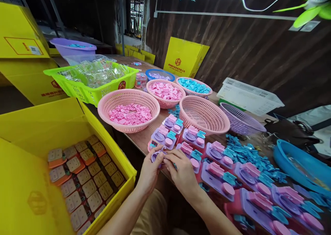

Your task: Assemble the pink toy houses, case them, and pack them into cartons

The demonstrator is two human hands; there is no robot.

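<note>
In front of me, near the table's front edge, my left hand (150, 169) pinches a small purple plastic part (156, 156) with a rounded, ring-like shape. The fingers of my right hand (184, 171) are closed against the right side of that part, which they partly hide. Just beyond and right of my hands stand several toy units (190, 136) in rows. Each has a purple top carrying a pink piece, a turquoise piece and a pink round button, over a dark pink body.
At left, an open yellow carton (111, 142) holds several toy units. Pink baskets (103, 105) with pink pieces, a pink basket (219, 116), and a green crate (85, 93) of clear packaging stand behind. Loose turquoise pieces (250, 159) and a blue basin (284, 155) lie at right.
</note>
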